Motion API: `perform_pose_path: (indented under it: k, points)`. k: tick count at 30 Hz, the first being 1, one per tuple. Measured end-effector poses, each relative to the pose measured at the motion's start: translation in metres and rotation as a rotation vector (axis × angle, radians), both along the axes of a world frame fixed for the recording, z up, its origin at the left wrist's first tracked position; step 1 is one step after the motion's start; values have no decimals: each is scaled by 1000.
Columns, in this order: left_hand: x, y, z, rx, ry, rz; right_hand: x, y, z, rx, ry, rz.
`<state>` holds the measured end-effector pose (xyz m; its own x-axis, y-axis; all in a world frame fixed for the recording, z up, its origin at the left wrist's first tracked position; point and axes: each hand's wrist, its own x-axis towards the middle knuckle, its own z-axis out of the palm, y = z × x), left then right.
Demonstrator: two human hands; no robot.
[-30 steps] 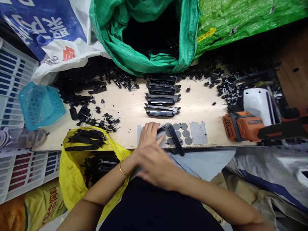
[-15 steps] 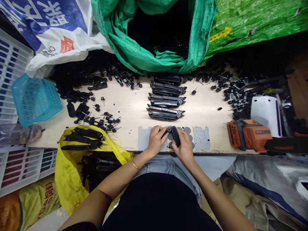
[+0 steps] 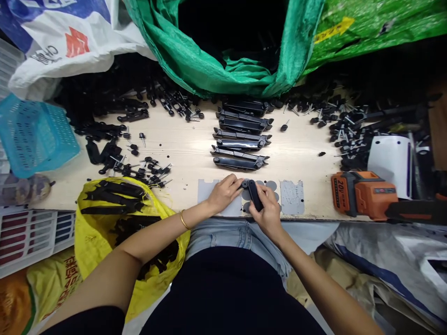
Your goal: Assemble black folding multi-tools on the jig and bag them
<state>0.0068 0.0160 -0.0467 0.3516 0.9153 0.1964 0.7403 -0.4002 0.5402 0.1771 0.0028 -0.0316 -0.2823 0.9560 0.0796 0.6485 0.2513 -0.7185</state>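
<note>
My left hand and my right hand meet at the table's near edge, both closed on a black plastic handle piece. The piece lies over a grey sticker sheet with round dark pads. Just beyond my hands, a row of assembled black handles is stacked in the middle of the wooden table. What my left fingertips pinch at the piece's end is too small to make out.
Loose black screws and parts lie scattered left and right. A yellow bag of black parts hangs at the near left. A green sack stands behind, a blue basket at left, an orange cordless drill at right.
My right hand came off my left wrist and took hold of the black piece. Both hands now work it together. The view has tilted down slightly.
</note>
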Motion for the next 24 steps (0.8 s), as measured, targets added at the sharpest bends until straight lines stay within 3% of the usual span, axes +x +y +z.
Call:
perform_pose_path:
  k: [4, 9, 14, 24]
  points:
    - [2, 9, 1, -10, -107, 42, -2, 0, 3, 25, -2, 14]
    - [-3, 18, 1, -94, -209, -144, -1, 0, 5, 51, -7, 24]
    - [8, 6, 1, -75, -317, 108, 0, 0, 5, 59, -18, 52]
    - [10, 16, 11, -213, -236, 43, -1, -6, 4, -2, -7, 36]
